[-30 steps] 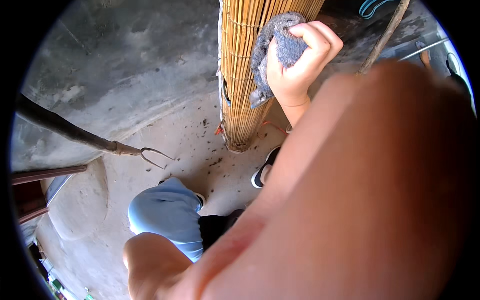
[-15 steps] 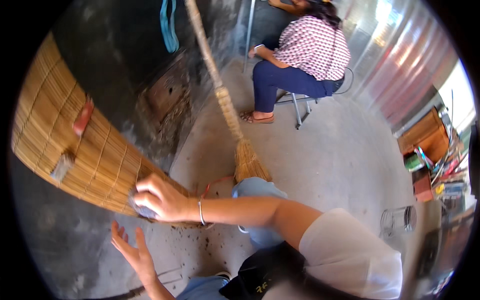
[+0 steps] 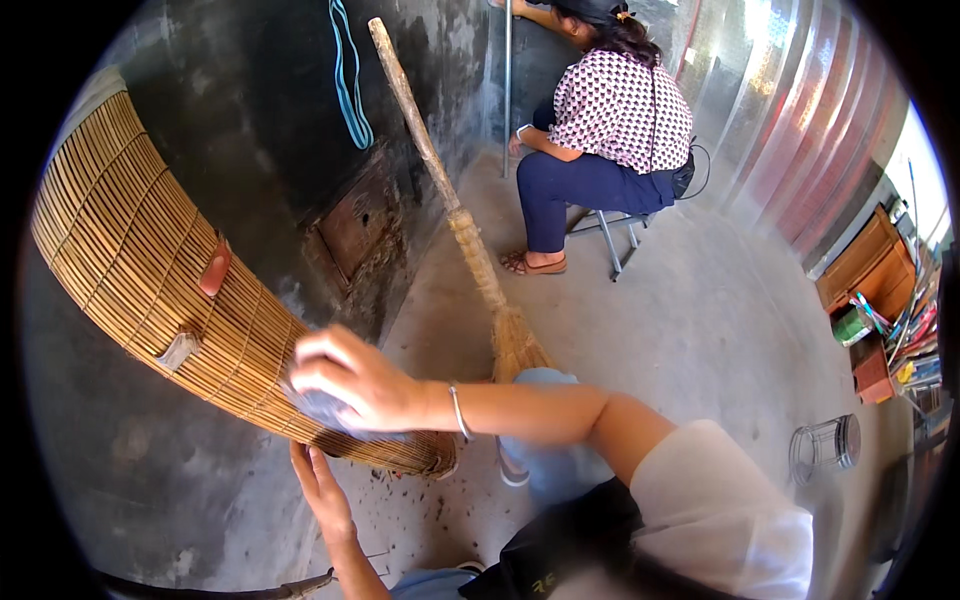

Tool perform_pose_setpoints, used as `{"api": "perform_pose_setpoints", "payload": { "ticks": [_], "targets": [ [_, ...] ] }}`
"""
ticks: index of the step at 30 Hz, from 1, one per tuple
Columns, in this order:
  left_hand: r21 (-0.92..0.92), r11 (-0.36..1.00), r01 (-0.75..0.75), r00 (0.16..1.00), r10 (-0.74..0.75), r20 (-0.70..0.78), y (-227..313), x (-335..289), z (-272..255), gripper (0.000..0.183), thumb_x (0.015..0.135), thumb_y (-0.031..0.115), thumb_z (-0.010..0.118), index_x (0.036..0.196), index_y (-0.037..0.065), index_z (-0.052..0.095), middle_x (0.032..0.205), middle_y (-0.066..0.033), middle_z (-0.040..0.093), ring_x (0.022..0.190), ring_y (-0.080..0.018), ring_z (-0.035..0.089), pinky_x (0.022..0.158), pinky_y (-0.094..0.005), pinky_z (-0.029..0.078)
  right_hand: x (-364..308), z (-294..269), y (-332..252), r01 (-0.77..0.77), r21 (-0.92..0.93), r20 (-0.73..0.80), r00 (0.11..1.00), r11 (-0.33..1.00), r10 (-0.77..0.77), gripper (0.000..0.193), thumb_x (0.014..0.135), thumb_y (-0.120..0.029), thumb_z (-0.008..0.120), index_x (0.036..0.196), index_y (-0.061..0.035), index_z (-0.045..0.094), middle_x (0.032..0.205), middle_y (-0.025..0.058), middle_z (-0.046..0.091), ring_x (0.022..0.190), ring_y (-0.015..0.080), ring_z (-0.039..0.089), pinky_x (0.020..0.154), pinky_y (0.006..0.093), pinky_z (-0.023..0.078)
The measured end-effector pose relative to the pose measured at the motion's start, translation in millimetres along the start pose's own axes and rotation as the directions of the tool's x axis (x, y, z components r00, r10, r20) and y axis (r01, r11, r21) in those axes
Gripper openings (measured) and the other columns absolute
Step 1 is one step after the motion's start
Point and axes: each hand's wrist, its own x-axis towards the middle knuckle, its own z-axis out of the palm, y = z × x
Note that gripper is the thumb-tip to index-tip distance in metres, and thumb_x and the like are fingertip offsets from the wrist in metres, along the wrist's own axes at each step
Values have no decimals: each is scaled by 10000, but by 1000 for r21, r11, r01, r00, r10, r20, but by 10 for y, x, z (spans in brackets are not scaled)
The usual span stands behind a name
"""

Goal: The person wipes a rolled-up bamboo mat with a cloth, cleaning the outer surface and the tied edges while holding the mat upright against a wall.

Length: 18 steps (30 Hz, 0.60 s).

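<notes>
Here, nearest the eye, a white sleeve point(image 3: 725, 515) covers the upper right arm, and a bracelet point(image 3: 460, 411) circles the wrist. The right hand point(image 3: 368, 390), slightly blurred, curls its fingers over a grey-blue cloth point(image 3: 325, 408) and holds it against the roll point(image 3: 165, 245), toward its lower end. The left hand point(image 3: 328, 497) is unclenched and holds nothing, its fingers straight and close together, their tips seemingly touching the roll's lower edge. The roll, made of thin tan slats bound with cord, slants from upper left down to the floor area beside the person's legs; a red tab point(image 3: 215, 268) and a pale tab point(image 3: 180, 350) show on it. Dark bits point(image 3: 440, 500) dot the floor below.

Just past the right arm, a broom point(image 3: 462, 225) leans, bristles down. Farther right, a clear jar point(image 3: 822, 450) lies on the floor. Beyond, a co-worker point(image 3: 625, 110) in a patterned top sits on a stool point(image 3: 610, 240), near a blue strap point(image 3: 350, 85) hanging on the dark wall point(image 3: 240, 110).
</notes>
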Motion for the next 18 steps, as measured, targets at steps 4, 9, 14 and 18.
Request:
{"api": "perform_pose_setpoints", "payload": {
  "ticks": [4,9,14,18],
  "targets": [
    [17,1000,-8,1000,8,-4,89,-94,72,520,1038,239,403,1461,-35,279,1479,-180,361,1362,-265,341,1127,-366,250,579,16,49,61,-115,-171,982,991,-80,486,650,-21,750,1074,-111,530,1120,107,486,983,299,527,820,402,470],
    [10,999,31,999,-31,5,65,-66,44,523,1040,236,397,1467,-36,267,1487,-182,350,1368,-265,333,1132,-363,244,188,363,280,5,-141,-125,992,990,-22,500,656,-32,752,1094,-108,524,1083,123,486,969,317,529,803,413,474],
    [53,999,1,1000,-1,-1,20,10,3,550,1026,335,402,1465,14,319,1470,-149,365,1359,-253,343,1111,-397,277,-556,445,241,-205,-49,-96,975,978,199,516,683,17,713,1127,-72,465,1079,164,493,969,364,521,814,429,465],
    [50,999,2,1000,-3,18,131,79,30,516,1032,217,421,1451,-49,277,1448,-182,384,1325,-252,377,1113,-361,273,-1174,492,133,-430,-60,-24,903,901,429,519,682,60,683,1129,-24,433,1073,183,484,981,394,519,818,435,463]
  ]
}}
